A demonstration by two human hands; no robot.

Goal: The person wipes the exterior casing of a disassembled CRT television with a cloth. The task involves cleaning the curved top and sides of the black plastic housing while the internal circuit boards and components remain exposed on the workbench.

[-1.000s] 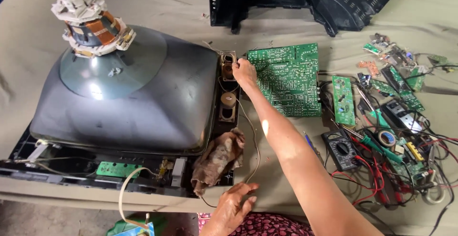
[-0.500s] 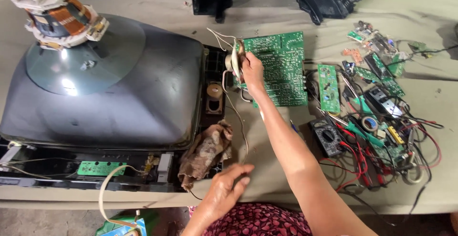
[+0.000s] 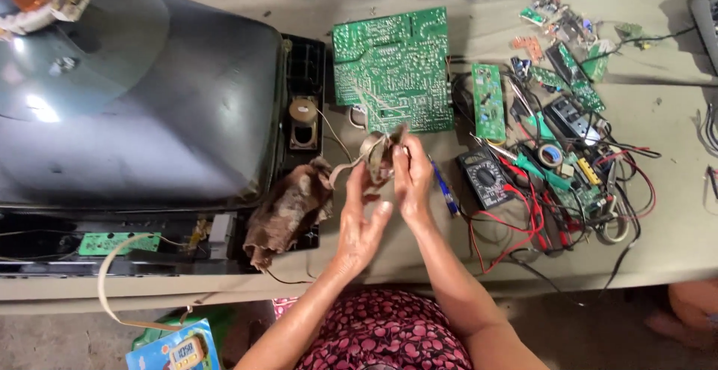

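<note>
Both hands are working a small speaker with trailing wires, just below the large green circuit board (image 3: 393,67).

Right hand (image 3: 411,179) is pinching the speaker (image 3: 376,153); left hand (image 3: 360,224) is touching it with fingers spread. A blue-and-yellow package (image 3: 173,349) is lying far down-left of the board, a black multimeter (image 3: 485,177) down-right.

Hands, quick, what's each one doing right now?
Left hand: open, fingers spread, touching the small round speaker with beige wires.
Right hand: closed on that speaker, holding it above the table.
</note>
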